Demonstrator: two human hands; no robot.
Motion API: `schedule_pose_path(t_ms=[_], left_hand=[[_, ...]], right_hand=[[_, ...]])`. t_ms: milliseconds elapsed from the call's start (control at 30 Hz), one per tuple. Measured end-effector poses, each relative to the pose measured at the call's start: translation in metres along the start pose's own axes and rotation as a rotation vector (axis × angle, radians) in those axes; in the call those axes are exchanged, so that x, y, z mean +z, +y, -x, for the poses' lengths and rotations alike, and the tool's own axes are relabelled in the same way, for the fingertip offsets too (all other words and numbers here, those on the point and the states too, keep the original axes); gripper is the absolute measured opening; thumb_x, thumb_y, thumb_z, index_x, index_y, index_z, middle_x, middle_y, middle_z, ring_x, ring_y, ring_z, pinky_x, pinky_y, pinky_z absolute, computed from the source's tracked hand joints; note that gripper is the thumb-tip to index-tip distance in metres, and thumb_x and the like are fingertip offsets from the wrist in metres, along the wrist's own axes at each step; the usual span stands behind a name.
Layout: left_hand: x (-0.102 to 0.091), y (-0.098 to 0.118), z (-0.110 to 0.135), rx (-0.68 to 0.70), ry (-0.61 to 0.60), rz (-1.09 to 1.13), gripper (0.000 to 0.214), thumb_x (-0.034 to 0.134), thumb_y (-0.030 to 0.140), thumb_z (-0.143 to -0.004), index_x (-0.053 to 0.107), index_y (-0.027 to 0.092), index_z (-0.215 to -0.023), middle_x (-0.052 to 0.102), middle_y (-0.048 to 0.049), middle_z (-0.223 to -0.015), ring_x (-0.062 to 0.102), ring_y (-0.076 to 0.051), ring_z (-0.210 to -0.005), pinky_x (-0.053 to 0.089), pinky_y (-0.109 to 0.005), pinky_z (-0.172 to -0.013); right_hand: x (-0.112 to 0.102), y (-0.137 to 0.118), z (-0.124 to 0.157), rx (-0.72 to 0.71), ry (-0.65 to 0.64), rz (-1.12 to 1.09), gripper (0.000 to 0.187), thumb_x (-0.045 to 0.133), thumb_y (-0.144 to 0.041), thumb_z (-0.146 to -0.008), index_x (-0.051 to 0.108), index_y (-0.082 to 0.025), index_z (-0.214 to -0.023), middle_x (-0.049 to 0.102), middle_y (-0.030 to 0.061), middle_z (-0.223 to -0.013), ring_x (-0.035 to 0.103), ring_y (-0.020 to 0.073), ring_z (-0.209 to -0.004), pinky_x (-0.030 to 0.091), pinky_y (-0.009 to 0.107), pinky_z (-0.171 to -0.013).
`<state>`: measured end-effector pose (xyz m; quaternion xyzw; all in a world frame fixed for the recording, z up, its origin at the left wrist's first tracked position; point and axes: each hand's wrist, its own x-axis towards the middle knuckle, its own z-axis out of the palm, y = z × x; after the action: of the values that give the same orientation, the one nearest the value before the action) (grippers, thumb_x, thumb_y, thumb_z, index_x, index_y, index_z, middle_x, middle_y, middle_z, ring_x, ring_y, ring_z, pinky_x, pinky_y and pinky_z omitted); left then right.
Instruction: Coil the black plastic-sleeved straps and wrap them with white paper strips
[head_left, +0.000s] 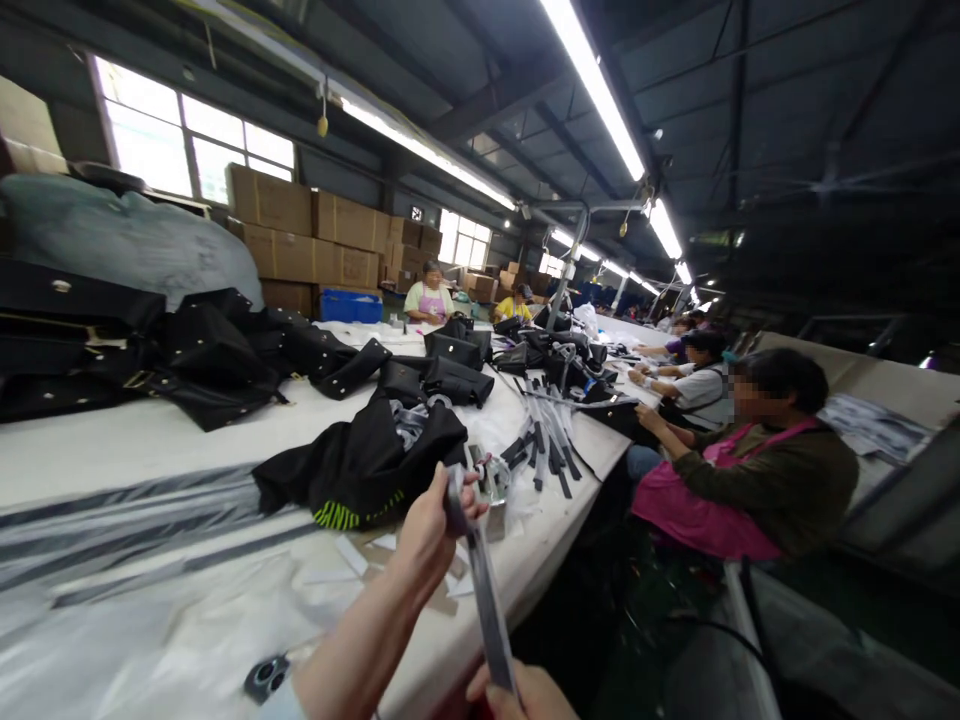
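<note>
My left hand (431, 525) is raised over the near edge of the white work table (135, 445), fingers pinched round the upper end of a long grey strap (486, 600). The strap runs down and to the right to my right hand (525, 695), which shows only partly at the bottom edge and grips the strap's lower end. Just beyond my left hand lies a crumpled black bag with yellow-green stitching (360, 465). Several more grey and black straps (544, 440) lie fanned out on the table past it.
Black handbags (210, 350) are piled along the table's left and middle. A person in a pink apron (750, 470) sits at the right edge, with more workers beyond. Cardboard boxes (300, 235) are stacked by the windows. Paper scraps (352, 555) lie near my arm.
</note>
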<state>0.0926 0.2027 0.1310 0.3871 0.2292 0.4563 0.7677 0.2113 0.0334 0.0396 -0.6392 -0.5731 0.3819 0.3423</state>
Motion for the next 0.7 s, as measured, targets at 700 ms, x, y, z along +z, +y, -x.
schedule_pose_path(t_ms=[700], left_hand=[[-0.041, -0.012, 0.033, -0.722, -0.471, -0.130, 0.060, 0.036, 0.059, -0.091, 0.063, 0.013, -0.062, 0.031, 0.0076, -0.030, 0.022, -0.005, -0.026, 0.040, -0.021, -0.041]], right_hand=[[-0.066, -0.032, -0.056, -0.105, 0.071, 0.430, 0.052, 0.036, -0.054, -0.096, 0.061, -0.017, -0.068, 0.054, -0.0005, -0.051, 0.053, 0.0132, -0.053, 0.039, 0.025, -0.060]])
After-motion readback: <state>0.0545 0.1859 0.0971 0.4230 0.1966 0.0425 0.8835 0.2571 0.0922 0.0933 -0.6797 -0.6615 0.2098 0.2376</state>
